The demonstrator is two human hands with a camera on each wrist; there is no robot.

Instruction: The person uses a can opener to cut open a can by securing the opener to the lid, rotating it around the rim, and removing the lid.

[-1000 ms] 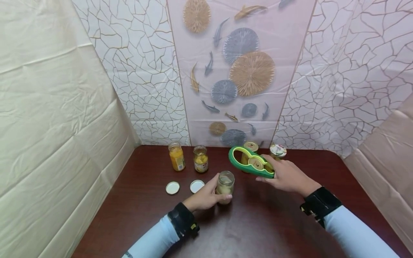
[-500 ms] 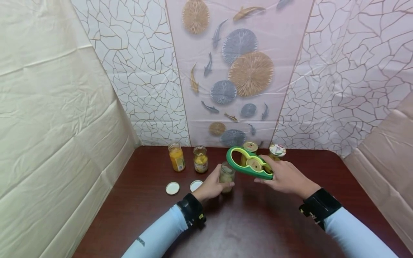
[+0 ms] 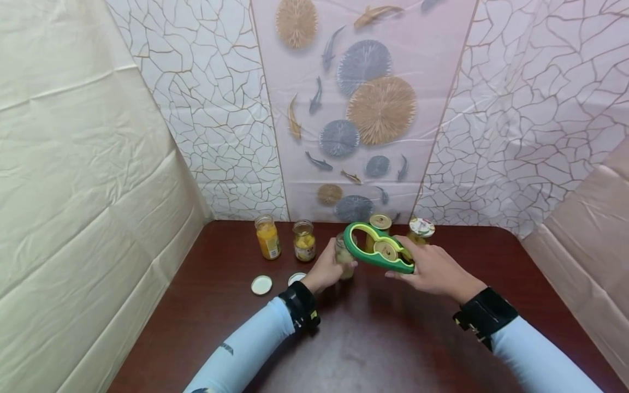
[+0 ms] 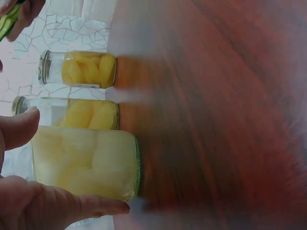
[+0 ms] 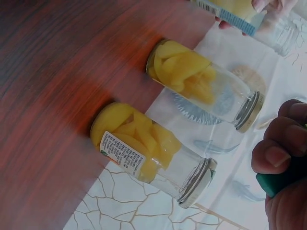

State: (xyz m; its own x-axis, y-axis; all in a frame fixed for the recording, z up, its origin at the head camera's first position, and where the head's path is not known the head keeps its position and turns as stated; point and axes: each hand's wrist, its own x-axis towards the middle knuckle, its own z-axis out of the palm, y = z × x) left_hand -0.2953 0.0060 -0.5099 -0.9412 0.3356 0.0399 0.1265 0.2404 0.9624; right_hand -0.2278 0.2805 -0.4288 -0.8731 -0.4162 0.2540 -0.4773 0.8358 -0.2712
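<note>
My left hand point(image 3: 325, 268) grips a lidless glass jar of pale fruit point(image 4: 91, 160), thumb and fingers around its sides. Whether its base touches the table cannot be told. In my right hand point(image 3: 434, 271) is a green jar opener point(image 3: 366, 257), held above the table. A round gold lid point(image 3: 385, 250) sits in one of the opener's rings. The opener's near end partly covers the left-hand jar in the head view. Behind it stand two lidded jars of yellow fruit: a gold-lidded jar point(image 5: 184, 72) and a jar with a patterned lid point(image 5: 136, 139).
An open jar of orange fruit point(image 3: 268, 240) and an open jar of yellow fruit point(image 3: 304, 248) stand at the back left. Before them lie two upturned lids, one lid point(image 3: 261, 285) fully visible, another lid point(image 3: 296, 278) partly behind my left hand. A patterned backdrop point(image 3: 236, 164) borders the table.
My left hand has carried the pale-fruit jar away from me, toward the back of the table. My right hand and the opener have shifted only slightly left.
</note>
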